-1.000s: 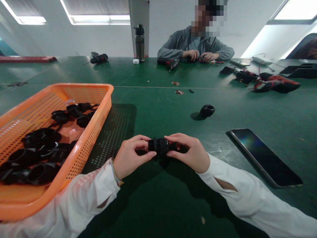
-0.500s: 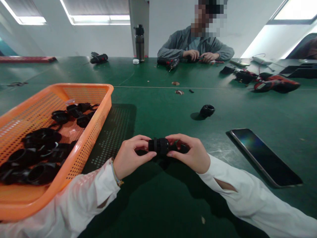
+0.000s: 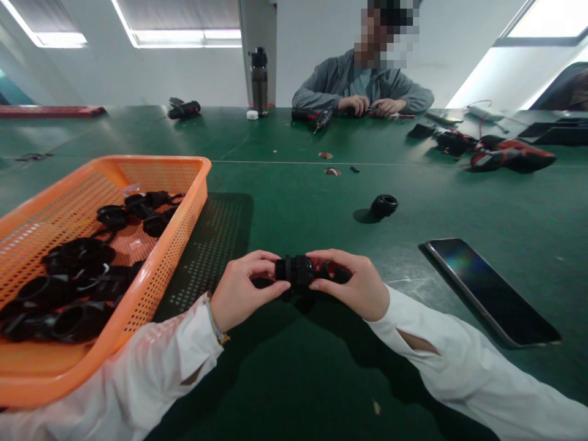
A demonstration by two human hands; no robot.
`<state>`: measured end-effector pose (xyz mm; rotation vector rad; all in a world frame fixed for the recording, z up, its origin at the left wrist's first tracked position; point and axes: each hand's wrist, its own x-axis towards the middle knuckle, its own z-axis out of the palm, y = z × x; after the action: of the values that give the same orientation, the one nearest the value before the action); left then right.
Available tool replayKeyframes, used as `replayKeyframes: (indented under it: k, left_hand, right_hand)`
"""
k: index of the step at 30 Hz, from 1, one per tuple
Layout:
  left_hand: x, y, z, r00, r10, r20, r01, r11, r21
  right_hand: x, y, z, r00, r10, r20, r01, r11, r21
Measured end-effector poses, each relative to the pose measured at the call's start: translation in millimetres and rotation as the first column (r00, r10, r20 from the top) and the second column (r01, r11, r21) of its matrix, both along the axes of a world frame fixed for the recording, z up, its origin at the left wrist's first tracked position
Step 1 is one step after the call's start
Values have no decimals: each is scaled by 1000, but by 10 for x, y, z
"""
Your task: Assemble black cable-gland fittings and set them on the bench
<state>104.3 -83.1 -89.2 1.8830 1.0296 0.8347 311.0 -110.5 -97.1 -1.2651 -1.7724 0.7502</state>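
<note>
A black plastic connector (image 3: 296, 269), cylindrical with a ribbed middle, lies sideways between my two hands just above the table. The thumb and fingertips of my left hand (image 3: 243, 283) pinch its left end. At its right end, the thumb and index finger of my right hand (image 3: 353, 278) close on the collar. A dark part sits in the shade behind the right fingers, too dim to make out. Farther back and to the right, a loose black ring-like fitting (image 3: 384, 206) rests on the table.
An orange perforated basket (image 3: 202, 177) with several black connector parts stands at my left. A phone (image 3: 491, 291) lies at right on the green table (image 3: 285, 380). Across it, a person in grey (image 3: 326, 82) sits by a power drill (image 3: 316, 117) and a bottle (image 3: 260, 82).
My right fingers have shifted slightly around the connector's right end. My left hand and the connector stay in the same place.
</note>
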Motion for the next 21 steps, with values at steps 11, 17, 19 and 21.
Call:
replayKeyframes:
  k: [11, 17, 19, 21]
  left_hand:
    - [-2, 4, -13, 1000, -1, 1, 1, 1000, -1]
    - [-1, 6, 0, 1000, 3, -7, -3, 1000, 3]
    - [0, 4, 3, 1000, -2, -5, 2, 1000, 3]
    - [1, 2, 6, 1000, -4, -5, 4, 1000, 2]
  right_hand:
    - [-5, 1, -13, 1000, -8, -11, 8, 999, -32]
    - [-1, 2, -17, 1000, -6, -9, 5, 999, -39]
    - [2, 2, -16, 1000, -5, -3, 5, 999, -36]
    - [4, 2, -10, 1000, -1, -1, 1, 999, -35]
